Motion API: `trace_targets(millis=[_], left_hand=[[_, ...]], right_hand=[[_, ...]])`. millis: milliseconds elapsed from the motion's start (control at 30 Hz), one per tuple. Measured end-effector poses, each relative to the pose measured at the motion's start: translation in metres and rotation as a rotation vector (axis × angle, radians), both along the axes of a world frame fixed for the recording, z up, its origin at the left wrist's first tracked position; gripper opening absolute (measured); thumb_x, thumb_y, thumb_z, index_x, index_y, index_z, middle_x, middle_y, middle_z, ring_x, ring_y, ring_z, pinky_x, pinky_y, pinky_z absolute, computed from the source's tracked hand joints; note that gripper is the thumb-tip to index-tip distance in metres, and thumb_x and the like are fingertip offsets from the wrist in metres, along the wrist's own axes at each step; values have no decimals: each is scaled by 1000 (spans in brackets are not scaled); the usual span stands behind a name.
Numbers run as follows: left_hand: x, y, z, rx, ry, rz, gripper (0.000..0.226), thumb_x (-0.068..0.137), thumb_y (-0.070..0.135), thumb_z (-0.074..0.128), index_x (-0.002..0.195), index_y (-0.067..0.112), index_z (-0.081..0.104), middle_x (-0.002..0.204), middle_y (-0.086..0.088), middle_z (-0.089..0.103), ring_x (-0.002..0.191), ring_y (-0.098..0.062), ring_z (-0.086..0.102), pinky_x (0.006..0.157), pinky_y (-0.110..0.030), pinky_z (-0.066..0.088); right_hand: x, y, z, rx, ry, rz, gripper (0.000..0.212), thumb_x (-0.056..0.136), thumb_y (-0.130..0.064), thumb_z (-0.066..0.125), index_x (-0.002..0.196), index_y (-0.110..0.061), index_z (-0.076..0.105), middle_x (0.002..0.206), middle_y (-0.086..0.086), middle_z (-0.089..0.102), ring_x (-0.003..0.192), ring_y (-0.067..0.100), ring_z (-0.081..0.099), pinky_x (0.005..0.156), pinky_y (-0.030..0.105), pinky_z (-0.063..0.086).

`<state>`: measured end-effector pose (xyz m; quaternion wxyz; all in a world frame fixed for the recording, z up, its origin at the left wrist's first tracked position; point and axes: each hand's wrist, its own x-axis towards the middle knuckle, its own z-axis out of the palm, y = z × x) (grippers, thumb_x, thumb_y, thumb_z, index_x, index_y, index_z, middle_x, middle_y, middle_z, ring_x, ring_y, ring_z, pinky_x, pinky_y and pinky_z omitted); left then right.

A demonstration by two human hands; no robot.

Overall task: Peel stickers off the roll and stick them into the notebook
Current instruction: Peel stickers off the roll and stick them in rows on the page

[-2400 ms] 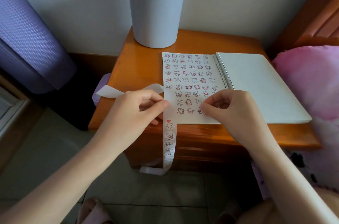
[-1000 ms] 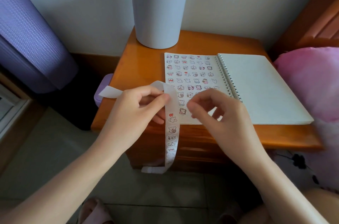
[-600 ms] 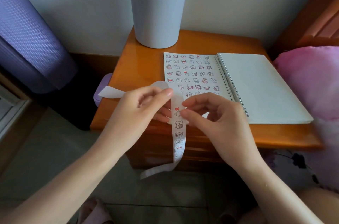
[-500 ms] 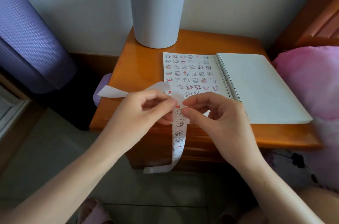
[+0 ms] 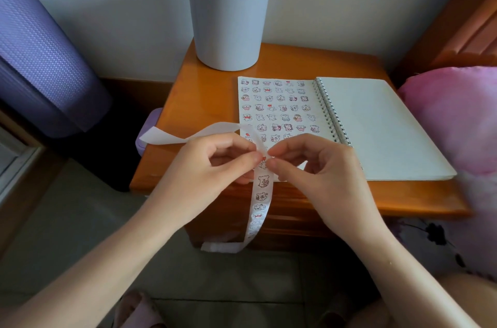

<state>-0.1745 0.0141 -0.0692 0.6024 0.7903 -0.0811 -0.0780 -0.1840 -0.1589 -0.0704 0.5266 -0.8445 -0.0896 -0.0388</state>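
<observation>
Bare top of the orange wooden nightstand [image 5: 204,102] lies open to the left of the white spiral-bound notebook [image 5: 376,123]. The grey plastic bin [image 5: 228,21] blocks the rear left corner. The pink cushion [image 5: 457,118] bounds the right side. The white sticker strip [image 5: 259,201] hangs across the front edge.

- No word, number, brand or sign can be read anywhere in view.
- The only printed marks are small cartoon drawings. On the notebook [image 5: 376,126], rows of stickers [image 5: 277,107] fill the left page, and some show a red heart. They are too small to tell whether any carries lettering.
- The sticker strip [image 5: 260,193] hangs just in front of the notebook's near left corner. It bears the same kind of cartoon figures, with no legible writing.
</observation>
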Motion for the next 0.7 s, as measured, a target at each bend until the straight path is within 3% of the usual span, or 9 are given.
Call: trace_targets(millis=[233, 367, 567, 700], left_hand=[[1, -1, -3, 20, -24, 35, 10, 83, 24, 63, 88, 19, 71, 74, 7, 73, 70, -8, 71, 65, -17, 57], [3, 1, -5, 15, -9, 32, 14, 84, 22, 62, 91, 14, 72, 75, 1, 73, 72, -12, 72, 69, -25, 59], [6, 4, -4, -2, 17, 59, 12, 85, 21, 62, 90, 14, 71, 75, 0, 74, 72, -13, 72, 69, -25, 59], [6, 3, -5, 20, 1, 67, 9, 84, 23, 63, 88, 19, 70, 76, 6, 74, 70, -10, 71, 65, -21, 59]], right_hand=[[-1, 1, 1, -21, -19, 19, 6, 80, -17, 73, 81, -22, 70, 75, -11, 69, 68, -2, 59, 56, 6, 40], [-1, 3, 1, -78, -39, 14, 9, 81, -20, 71, 78, -27, 67, 82, -17, 66, 79, 2, 58, 63, 8, 40], [-1, 5, 0, -98, -86, 15, 8, 82, -22, 70, 81, -28, 65, 91, -14, 59, 87, 9, 57, 64, 16, 44], [-3, 2, 6, -16, -71, 30, 7, 83, -19, 69, 83, -25, 66, 84, -14, 66, 80, 7, 60, 61, 19, 47]])
